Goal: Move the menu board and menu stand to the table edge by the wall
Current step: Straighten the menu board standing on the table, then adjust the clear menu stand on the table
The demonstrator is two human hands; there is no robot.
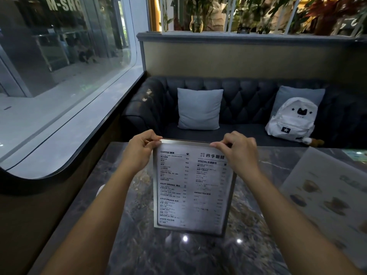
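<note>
A framed white menu stand (191, 187) printed with drink lists stands upright near the middle of the dark marble table (139, 245). My left hand (139, 151) pinches its top left corner and my right hand (240, 149) pinches its top right corner. Whether its base touches the table I cannot tell. A flat white menu board (325, 187) with pictures of drinks lies on the table at the right, apart from both hands.
The wall with a large window (59, 76) and a dark sill runs along the table's left side. Behind the table is a dark tufted sofa (248, 104) with a grey cushion (199, 109) and a white backpack (292, 120).
</note>
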